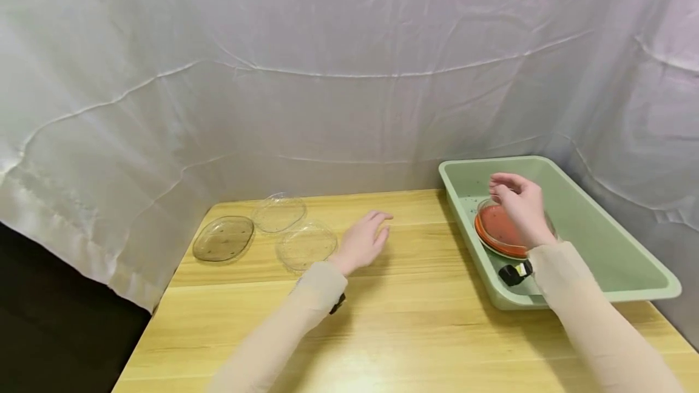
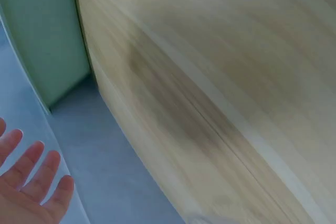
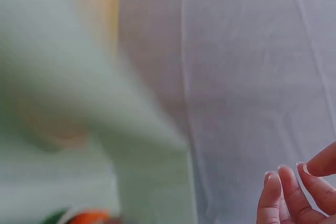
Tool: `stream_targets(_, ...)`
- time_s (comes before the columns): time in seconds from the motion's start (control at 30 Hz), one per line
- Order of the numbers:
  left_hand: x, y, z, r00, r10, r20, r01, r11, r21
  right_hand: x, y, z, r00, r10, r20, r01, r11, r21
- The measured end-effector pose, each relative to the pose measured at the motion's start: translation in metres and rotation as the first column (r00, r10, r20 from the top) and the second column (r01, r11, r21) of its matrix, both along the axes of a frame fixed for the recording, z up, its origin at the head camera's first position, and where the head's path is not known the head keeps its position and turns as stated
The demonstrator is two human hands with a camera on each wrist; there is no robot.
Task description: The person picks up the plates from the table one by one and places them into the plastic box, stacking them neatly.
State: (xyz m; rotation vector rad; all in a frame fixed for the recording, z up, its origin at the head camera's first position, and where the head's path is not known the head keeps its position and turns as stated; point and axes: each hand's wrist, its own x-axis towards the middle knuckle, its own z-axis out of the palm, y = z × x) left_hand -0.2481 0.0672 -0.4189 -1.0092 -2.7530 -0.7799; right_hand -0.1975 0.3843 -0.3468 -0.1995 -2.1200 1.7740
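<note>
My left hand hovers above the wooden table with its fingers loosely extended and nothing in them. Just left of it lies a clear plate; a second clear plate is farther back, and a brownish see-through plate lies at the far left. Over the pale green basin, my right hand hangs with loosely bent fingers, holding nothing. Beneath it in the basin is a stack of plates, a clear one over an orange-red plate. The right forearm partly covers the stack.
The wooden table spreads in front of me. A grey-white curtain hangs behind it and along both sides. The basin's raised rim stands at the table's right; the right wrist view blurs its near wall.
</note>
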Motion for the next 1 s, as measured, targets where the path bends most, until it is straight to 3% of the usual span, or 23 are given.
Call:
stream_targets(0.17, -0.011, -0.032, -0.001, 0.993, 0.105, 0.061, -0.107, 0.994, 0.034, 0.004, -0.035, 0.009, 0.985, 0.142, -0.099, -0.156, 0.977, -0.145)
stream_targets(0.37, -0.02, -0.071, -0.002, 0.966, 0.232, 0.116, -0.246, 0.962, 0.121, 0.01, -0.076, 0.021, 0.951, 0.273, -0.145, -0.298, 0.934, -0.198)
stream_targets(0.5, -0.025, -0.096, -0.003, 0.934, 0.323, 0.15, -0.345, 0.927, 0.15, 0.013, -0.101, 0.026, 0.936, 0.335, -0.108, -0.35, 0.916, -0.196)
stream_targets(0.67, -0.03, -0.122, -0.006, 0.889, 0.419, 0.183, -0.442, 0.89, 0.113, 0.012, -0.125, 0.022, 0.918, 0.394, -0.037, -0.388, 0.877, -0.285)
stream_targets(0.8, -0.031, -0.14, -0.009, 0.85, 0.479, 0.218, -0.503, 0.862, 0.067, 0.008, -0.138, 0.012, 0.901, 0.433, 0.027, -0.396, 0.845, -0.358)
stream_targets(1.0, -0.03, -0.161, -0.014, 0.81, 0.54, 0.23, -0.552, 0.834, -0.013, 0.0, -0.153, -0.012, 0.882, 0.454, 0.122, -0.345, 0.801, -0.489)
